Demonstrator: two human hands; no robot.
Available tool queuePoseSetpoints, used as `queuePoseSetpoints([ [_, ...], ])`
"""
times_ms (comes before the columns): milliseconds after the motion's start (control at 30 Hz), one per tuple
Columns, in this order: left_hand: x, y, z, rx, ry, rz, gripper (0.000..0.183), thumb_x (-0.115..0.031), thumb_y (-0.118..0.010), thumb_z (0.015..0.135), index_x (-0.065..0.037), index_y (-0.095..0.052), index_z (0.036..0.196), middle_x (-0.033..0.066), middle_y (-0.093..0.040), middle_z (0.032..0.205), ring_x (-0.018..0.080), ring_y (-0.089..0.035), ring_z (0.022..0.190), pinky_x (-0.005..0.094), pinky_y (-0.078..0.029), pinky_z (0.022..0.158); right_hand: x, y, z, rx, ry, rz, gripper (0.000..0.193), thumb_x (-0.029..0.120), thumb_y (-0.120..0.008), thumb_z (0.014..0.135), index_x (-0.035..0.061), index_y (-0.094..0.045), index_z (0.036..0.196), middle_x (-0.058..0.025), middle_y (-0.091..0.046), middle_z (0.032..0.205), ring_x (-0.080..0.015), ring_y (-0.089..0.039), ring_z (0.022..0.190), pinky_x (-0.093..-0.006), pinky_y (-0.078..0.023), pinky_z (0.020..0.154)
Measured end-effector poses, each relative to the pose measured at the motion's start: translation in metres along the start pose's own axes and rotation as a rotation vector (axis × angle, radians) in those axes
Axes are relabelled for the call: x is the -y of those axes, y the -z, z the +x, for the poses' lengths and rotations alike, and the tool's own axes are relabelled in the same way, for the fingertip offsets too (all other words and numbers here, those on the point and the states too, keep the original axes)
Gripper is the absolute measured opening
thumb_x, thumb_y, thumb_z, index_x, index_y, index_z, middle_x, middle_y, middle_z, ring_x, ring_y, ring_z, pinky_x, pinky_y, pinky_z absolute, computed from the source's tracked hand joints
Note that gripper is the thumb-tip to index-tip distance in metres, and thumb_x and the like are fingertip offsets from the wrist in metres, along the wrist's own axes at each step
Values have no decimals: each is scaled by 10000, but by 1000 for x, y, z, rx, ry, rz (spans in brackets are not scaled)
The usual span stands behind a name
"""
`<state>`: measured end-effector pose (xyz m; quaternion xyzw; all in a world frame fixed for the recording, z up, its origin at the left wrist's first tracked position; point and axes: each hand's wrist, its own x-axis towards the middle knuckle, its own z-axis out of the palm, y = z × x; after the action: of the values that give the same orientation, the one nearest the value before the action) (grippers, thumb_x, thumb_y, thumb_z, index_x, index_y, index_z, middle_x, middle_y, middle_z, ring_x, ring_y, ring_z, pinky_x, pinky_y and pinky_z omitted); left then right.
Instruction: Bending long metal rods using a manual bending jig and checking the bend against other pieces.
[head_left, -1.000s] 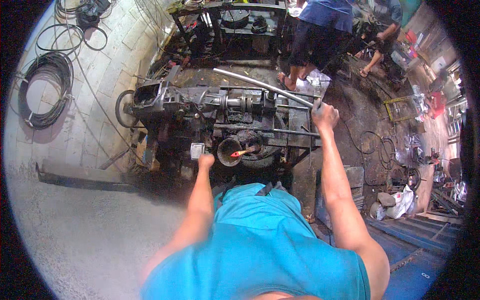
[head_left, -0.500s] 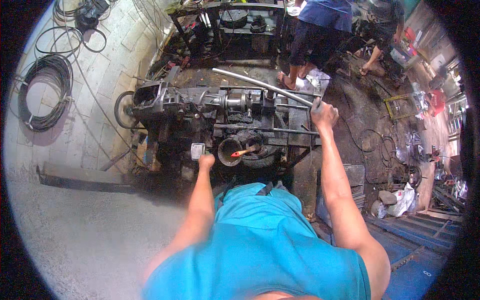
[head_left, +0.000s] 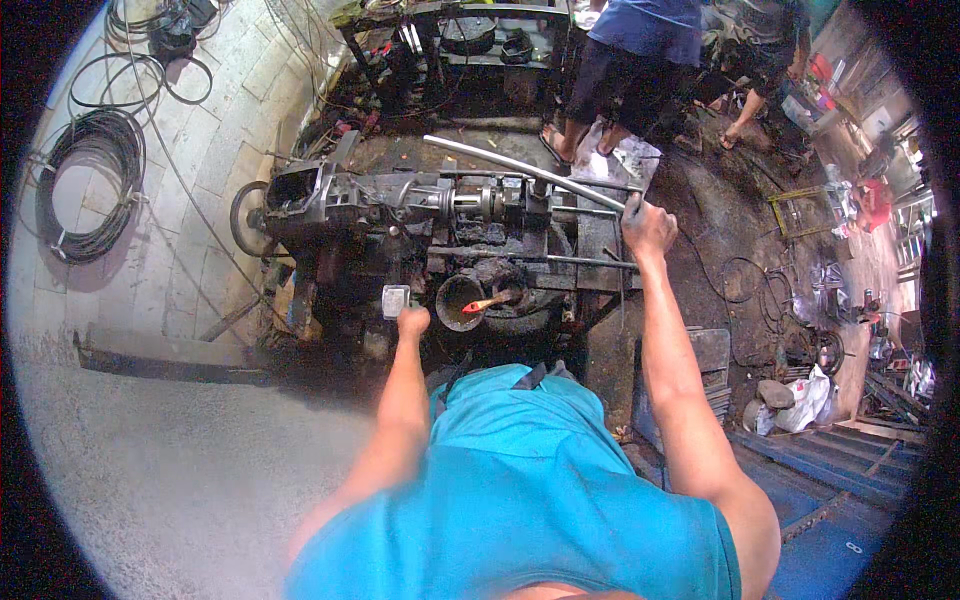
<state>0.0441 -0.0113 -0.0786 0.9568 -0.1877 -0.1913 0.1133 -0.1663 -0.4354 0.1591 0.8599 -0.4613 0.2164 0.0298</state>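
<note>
My right hand is closed around the lower right end of a long, grey metal pipe. The pipe slants up and to the left, over a greasy machine with a shiny cylindrical shaft. Lower left, at the machine's near side, my left hand is curled into a fist. Whatever lies inside that fist is hidden; a small pale box with a clear face sits right beside it. Just right of it, a brush with an orange-red handle rests in a round, dirty container.
A coil of black cable lies on the pale tiles at left. Behind the machine stands a dark metal bench. Another person in a blue top stands far right of centre, a second one beyond. Hoses trail across the floor at right.
The person in the blue top has shifted their legs and feet to the left. My two hands and the pipe stay practically where they were.
</note>
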Motion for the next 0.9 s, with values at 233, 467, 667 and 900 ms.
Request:
queuePoseSetpoints([
  [233,98,-84,52,51,127,2,362,-282,-489,752,20,-669,836,268,-636,971,412,-600,986,427,-492,860,18,3,5,16,33,65,479,377,-409,907,46,-686,698,-229,-634,666,-393,-640,643,-493,-473,742],
  [467,34,-15,9,74,104,-6,313,-268,-504,752,-13,-673,818,252,-648,923,415,-617,923,452,-502,820,14,0,6,59,24,28,494,410,-387,922,68,-690,735,-225,-633,697,-410,-630,689,-485,-476,710],
  [667,19,2,-5,-28,337,-230,309,-239,-514,740,22,-661,816,276,-642,894,416,-622,907,459,-499,805,19,4,7,79,19,15,496,409,-393,916,65,-695,727,-224,-637,703,-403,-635,691,-482,-475,724],
  [900,9,11,-5,74,380,-310,318,-236,-509,734,38,-647,818,289,-635,896,405,-625,897,448,-500,774,15,4,2,-16,45,46,451,360,-420,898,62,-680,681,-215,-626,639,-376,-630,606,-479,-456,669],
])
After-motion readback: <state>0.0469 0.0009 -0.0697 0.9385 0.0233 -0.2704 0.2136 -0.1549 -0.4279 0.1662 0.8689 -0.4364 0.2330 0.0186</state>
